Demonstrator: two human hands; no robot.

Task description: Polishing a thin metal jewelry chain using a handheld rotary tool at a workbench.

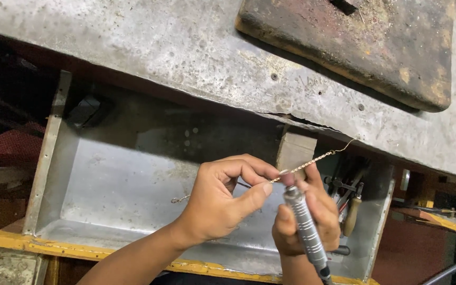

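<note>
We note the silver rotary handpiece (306, 229) nearest us, gripped in our closed right hand (307, 219), its tip against a thin gold chain (312, 159). Our left hand (220, 198) pinches that chain shut — held over the metal tray (122, 184). Hand tools (347, 198) lie at the tray's right end. Above, a scarred grey tabletop (186, 47) carries a worn wooden block (354, 47).

Chain (312, 160) middle hidden under fingertips; rotary tool (306, 232) cut off below (cord end); drawer tools (347, 198) indistinct.
</note>
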